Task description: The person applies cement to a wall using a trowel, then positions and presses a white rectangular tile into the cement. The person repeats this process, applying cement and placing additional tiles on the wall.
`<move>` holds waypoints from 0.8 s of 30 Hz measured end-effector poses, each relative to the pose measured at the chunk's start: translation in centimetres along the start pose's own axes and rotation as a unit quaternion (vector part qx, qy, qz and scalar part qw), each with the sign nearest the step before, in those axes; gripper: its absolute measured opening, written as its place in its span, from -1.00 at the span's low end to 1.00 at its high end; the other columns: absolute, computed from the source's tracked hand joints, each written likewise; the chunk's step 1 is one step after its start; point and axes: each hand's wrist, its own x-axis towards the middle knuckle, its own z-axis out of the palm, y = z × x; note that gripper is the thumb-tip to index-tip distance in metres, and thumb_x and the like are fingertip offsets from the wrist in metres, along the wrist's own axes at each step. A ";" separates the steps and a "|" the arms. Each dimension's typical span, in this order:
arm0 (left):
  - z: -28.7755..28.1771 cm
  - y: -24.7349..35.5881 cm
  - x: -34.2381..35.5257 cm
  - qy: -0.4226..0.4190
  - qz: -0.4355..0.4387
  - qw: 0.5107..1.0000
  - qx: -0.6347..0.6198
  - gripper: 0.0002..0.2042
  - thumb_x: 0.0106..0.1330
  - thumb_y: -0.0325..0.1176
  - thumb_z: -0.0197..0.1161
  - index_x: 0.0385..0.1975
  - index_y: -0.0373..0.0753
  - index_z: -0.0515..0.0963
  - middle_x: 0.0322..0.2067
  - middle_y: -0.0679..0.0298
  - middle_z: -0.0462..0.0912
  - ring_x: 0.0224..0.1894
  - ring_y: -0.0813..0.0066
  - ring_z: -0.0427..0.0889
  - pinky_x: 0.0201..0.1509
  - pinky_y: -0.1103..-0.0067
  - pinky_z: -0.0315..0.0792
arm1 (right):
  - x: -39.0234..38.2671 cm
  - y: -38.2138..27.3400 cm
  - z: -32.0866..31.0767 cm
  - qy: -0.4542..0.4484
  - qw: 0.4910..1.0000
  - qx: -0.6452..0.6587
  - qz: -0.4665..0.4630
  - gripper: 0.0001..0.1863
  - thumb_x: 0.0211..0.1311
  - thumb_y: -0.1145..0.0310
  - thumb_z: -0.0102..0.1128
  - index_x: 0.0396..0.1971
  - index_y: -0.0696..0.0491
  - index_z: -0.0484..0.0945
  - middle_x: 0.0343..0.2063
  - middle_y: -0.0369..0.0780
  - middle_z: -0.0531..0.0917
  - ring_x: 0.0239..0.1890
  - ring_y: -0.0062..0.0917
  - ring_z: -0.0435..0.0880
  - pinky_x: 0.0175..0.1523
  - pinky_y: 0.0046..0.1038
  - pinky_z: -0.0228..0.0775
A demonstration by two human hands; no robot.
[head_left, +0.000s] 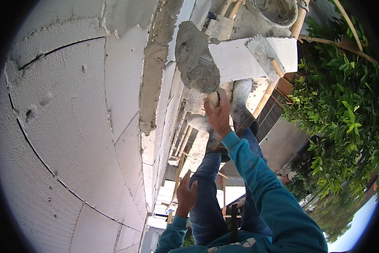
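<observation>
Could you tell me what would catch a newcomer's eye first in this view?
The trowel heaped with wet grey mortar, raised in the right hand at top centre, stands out first. Beside it, the white block wall fills the whole left side, with a mortar bed along its top edge. The left hand rests against the wall lower down.

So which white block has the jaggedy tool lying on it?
The loose white block lying flat past the trowel in the right hand. A notched spreader rests on it; the wall blocks carry none.
</observation>
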 end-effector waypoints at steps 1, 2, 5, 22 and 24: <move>0.5 -0.8 -1.9 0.008 0.003 1.000 0.013 -0.51 0.41 -0.28 0.10 0.29 -0.37 0.35 0.27 -0.08 0.42 0.35 0.02 0.37 0.41 0.30 0.24 | -1.4 -1.3 3.1 -0.014 0.999 -0.025 0.016 -0.58 0.09 0.42 0.27 -0.02 0.07 0.42 -0.21 0.00 0.63 -0.19 -0.05 0.66 -0.10 -0.19 0.50; 1.2 -1.5 -3.4 0.006 -0.014 0.999 0.030 -0.51 0.41 -0.27 0.09 0.28 -0.37 0.36 0.27 -0.08 0.42 0.36 0.02 0.35 0.42 0.30 0.23 | -2.3 -2.4 6.5 -0.038 0.997 -0.030 0.053 -0.56 0.10 0.42 0.25 0.00 0.08 0.37 -0.22 0.02 0.62 -0.16 0.02 0.63 -0.07 -0.14 0.48; 3.9 -3.0 -4.0 0.060 0.020 0.998 -0.009 -0.54 0.39 -0.31 0.10 0.23 -0.39 0.41 0.22 -0.09 0.46 0.30 -0.03 0.40 0.39 0.29 0.26 | -1.9 -5.1 15.3 -0.063 0.994 -0.006 0.087 -0.55 0.17 0.36 0.20 0.03 0.14 0.34 -0.23 0.11 0.60 -0.19 0.05 0.62 -0.11 -0.07 0.46; 5.7 -3.9 -3.5 0.048 0.070 0.995 0.055 -0.61 0.25 -0.32 0.24 0.04 -0.39 0.52 0.12 -0.06 0.52 0.20 -0.06 0.45 0.29 0.24 0.33 | -7.5 -8.1 15.1 -0.041 0.997 0.043 -0.044 -0.50 0.09 0.46 0.23 0.08 0.13 0.34 -0.07 0.05 0.54 -0.15 0.05 0.60 -0.07 -0.12 0.49; 5.7 -4.3 -4.0 0.054 0.033 0.998 -0.027 -0.59 0.23 -0.29 0.27 0.04 -0.37 0.53 0.11 -0.05 0.53 0.20 -0.06 0.45 0.27 0.24 0.34 | -6.4 -8.6 16.3 -0.041 0.996 0.058 0.051 -0.49 0.07 0.46 0.25 0.06 0.17 0.35 -0.05 0.09 0.54 -0.14 0.05 0.60 -0.05 -0.13 0.49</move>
